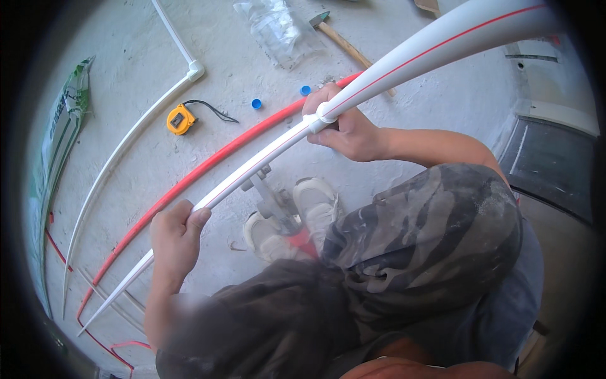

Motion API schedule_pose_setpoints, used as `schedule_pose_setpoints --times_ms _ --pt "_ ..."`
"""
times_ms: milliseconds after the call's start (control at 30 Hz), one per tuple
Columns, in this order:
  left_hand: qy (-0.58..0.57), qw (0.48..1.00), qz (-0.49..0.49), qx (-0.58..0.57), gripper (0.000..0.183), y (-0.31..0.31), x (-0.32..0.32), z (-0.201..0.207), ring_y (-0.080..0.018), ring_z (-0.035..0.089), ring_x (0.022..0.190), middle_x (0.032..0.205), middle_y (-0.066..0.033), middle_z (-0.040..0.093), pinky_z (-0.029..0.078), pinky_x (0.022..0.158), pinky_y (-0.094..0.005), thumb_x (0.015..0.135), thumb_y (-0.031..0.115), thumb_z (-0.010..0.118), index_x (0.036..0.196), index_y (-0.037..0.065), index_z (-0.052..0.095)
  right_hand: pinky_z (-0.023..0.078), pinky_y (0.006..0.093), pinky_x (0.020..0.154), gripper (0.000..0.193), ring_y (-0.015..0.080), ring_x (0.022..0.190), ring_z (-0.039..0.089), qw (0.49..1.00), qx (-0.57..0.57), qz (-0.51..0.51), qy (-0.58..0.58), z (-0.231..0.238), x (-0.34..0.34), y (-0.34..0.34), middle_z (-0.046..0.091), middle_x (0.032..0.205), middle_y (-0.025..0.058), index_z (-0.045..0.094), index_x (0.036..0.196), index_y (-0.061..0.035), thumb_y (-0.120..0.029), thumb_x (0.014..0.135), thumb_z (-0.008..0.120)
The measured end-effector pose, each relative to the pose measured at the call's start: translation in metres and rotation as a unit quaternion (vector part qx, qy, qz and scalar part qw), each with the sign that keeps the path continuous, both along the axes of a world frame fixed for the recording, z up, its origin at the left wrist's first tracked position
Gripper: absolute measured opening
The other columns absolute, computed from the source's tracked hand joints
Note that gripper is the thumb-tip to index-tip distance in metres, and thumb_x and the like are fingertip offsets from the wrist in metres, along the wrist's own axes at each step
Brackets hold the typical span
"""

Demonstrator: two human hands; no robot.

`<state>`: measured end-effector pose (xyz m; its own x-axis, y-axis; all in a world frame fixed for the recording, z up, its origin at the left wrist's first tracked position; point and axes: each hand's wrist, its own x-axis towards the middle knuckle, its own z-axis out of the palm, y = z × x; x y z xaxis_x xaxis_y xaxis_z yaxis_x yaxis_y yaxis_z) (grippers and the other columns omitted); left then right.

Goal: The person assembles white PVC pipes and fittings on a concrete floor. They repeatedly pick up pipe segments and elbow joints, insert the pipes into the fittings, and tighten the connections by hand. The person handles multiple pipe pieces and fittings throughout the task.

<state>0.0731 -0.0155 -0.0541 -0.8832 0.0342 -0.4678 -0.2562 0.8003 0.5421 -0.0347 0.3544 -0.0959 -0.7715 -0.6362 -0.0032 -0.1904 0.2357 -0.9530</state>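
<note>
My left hand is closed around a long white plastic pipe with a thin red stripe. Farther up the same pipe, my right hand grips it at a white pipe fitting. From that fitting a second white, red-striped pipe rises toward the upper right, close to the camera. Part of my right fingers is hidden behind the fitting. Below the pipe, between my shoes, stands a grey metal tool with a red part; its kind is unclear.
A red pipe lies beyond the held one. Farther left are white pipes joined by an elbow, a yellow tape measure and a green-white plastic wrapper. Blue caps, a clear bag and a hammer lie on the floor.
</note>
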Motion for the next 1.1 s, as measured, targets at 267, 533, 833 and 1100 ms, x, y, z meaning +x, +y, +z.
schedule_pose_setpoints --times_ms 267,533,833,1100 --pt "0.01 1.0 -0.003 -0.006 0.056 0.001 0.005 0.005 -0.0379 0.047 0.056 0.062 -0.021 0.049 0.039 0.058 -0.0471 0.095 0.046 0.075 0.072 -0.002 0.055 0.05 0.0351 0.084 0.04 0.0184 0.099 0.057 1.0 0.005 0.007 0.016 0.002 0.001 0.001 0.052 0.11 0.0091 0.049 0.123 -0.0067 0.005 0.093 0.073" --pt "0.077 0.997 0.011 0.013 0.051 0.008 0.026 0.023 -0.0411 0.052 0.057 0.062 -0.0189 0.052 0.039 0.057 -0.0483 0.092 0.043 0.077 0.071 0.001 0.056 0.044 0.0343 0.081 0.052 0.0168 0.093 0.052 0.998 -0.043 0.04 0.026 0.022 0.01 0.009 0.052 0.113 0.0129 0.041 0.125 -0.0112 0.016 0.087 0.063" --pt "0.22 0.975 -0.027 -0.014 0.05 0.007 0.042 0.045 -0.0324 0.051 0.056 0.064 -0.014 0.05 0.036 0.056 -0.0434 0.094 0.045 0.075 0.082 0.0 0.059 0.045 0.0313 0.067 0.055 0.0156 0.077 0.055 0.973 -0.135 0.046 0.182 0.04 0.006 -0.003 0.055 0.104 0.0134 0.042 0.13 -0.0138 0.007 0.089 0.072" --pt "0.276 0.958 -0.03 -0.072 0.05 0.007 0.045 0.058 -0.0323 0.047 0.059 0.067 -0.0128 0.046 0.033 0.059 -0.0432 0.097 0.048 0.07 0.082 0.001 0.058 0.042 0.026 0.062 0.05 0.0123 0.069 0.052 0.953 -0.191 0.055 0.23 0.05 -0.011 -0.017 0.055 0.103 0.0115 0.049 0.131 -0.0119 0.0 0.091 0.075"
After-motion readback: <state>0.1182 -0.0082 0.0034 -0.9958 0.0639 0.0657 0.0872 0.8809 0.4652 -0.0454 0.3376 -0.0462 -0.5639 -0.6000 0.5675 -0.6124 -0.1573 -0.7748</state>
